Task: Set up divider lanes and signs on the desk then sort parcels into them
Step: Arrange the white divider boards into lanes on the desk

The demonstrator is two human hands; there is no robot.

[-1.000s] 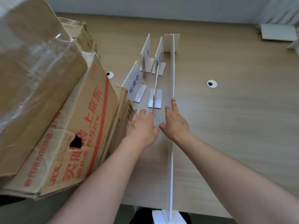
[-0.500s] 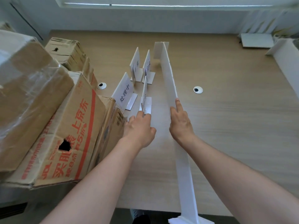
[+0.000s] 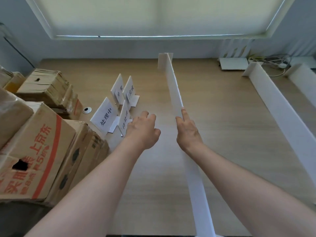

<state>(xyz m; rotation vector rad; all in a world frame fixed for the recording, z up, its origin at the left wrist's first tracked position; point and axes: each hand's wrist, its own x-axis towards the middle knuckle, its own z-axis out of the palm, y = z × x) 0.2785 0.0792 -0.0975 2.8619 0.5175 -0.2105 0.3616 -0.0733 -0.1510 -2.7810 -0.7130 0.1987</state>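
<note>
1. A long white divider (image 3: 176, 94) stands on edge down the middle of the desk (image 3: 222, 127), running from the near edge to a short cross-piece at its far end, which stops short of the back wall.
2. The right hand (image 3: 187, 132) holds the divider about halfway along: the forefinger lies straight along its right face and the thumb presses the left face, so the top edge is pinched between them. The other fingers are hidden behind the hand.
3. The left hand (image 3: 142, 130) hangs above the desk just left of the divider, fingers loosely curled and slightly apart, holding nothing. It is just beside the nearest sign; I cannot tell whether it touches it.
4. Four white signs (image 3: 106, 117) stand in a tight cluster left of the hands, two nearer and two farther, each on a small folded foot.
5. Cardboard boxes (image 3: 39, 142) crowd the left edge of the desk, stacked and leaning, the nearest one printed in red. The closest sign stands just beside them.
6. A second divider (image 3: 280, 106) stands toward the right side, angled from the far right corner toward the near right edge, and part of a third shows beyond it.
7. Between the middle divider and the second one lies a broad strip of bare wood.
8. A small round cable hole (image 3: 87, 109) sits between the boxes and the signs.
</note>
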